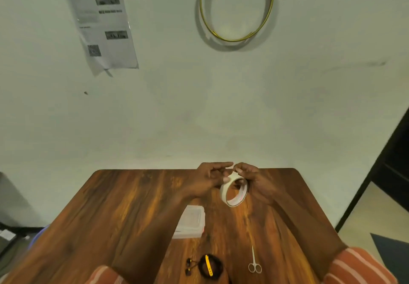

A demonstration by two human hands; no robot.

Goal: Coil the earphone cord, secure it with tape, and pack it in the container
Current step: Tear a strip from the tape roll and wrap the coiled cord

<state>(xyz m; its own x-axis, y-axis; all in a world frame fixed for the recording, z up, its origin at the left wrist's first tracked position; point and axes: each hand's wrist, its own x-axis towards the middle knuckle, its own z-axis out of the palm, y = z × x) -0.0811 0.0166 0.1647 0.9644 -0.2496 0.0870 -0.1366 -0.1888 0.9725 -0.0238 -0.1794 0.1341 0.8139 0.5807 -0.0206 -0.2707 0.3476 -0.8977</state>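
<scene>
Left fingers (221, 166): pinched in at the top edge of the tape roll (234, 191), thumb pressed on its outer face. Couldn't tell if they had the loose end of the tape or were just picking at it.
Right fingers (240, 168): curled tight over the top of the roll, tips nearly touching the left ones.
Left hand (210, 179): up off the counter, on the left side of the roll.
Right hand (257, 181): cupped the roll from the right side, so it was carrying most of it.
Tape roll: whitish, held tilted above the far half of the counter (110, 206), open hole facing the camera-ish.
Container (191, 221): clear plastic box, lid shut as far as I could see, sat flat near the middle of the counter, partly behind the left forearm.
Earphone cord (210, 266): already wound into a black coil with a yellow band across it, lying at the near edge, earbuds poking out to its left. Well apart from the hands.
Scissors (254, 261): small silver pair, flat on the counter to the right of the coil, tips pointing away.
Sleeves (358, 268): orange with pale stripes, at the bottom corners.
Wall stuff: a printed sheet (101, 24) and a gold hoop (236, 6) hung above.
</scene>
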